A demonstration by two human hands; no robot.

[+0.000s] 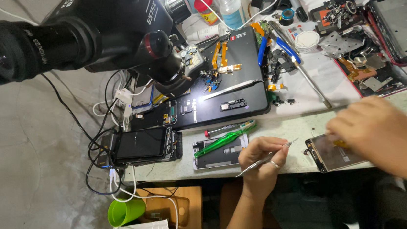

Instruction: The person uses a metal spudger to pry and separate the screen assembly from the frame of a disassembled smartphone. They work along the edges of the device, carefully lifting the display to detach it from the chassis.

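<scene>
Pinched between thumb and fingers, the tweezers [265, 159] are kept in a closed grip by the left hand [262, 166], a ring showing on one finger. Their long axis is seen to run from lower left to upper right, with the fine tips aimed at the opened phone [332, 153] just beside them; the blunt end pokes out below the hand toward the counter [283, 131] edge. The right hand [384, 135] is laid over the phone's right part, fingers curled down onto it; how tightly it is gripped cannot be told, since the fingertips are hidden under the hand and blurred.

The phone is set flat at the near edge of the counter, back side up with a metal plate and a yellow strip exposed, its long axis lying roughly left to right, slightly tilted. It is judged to be light, stiff and flat, yet fragile: thin ribbons and small parts are bared, so it is best held by the outer frame edges, not by the inner plate. The tweezers are judged light, springy and slippery, best held at mid-length.

A green toothbrush [225, 138] is rested on another phone shell to the left, and a microscope [83, 31] is hung over the far left.
</scene>
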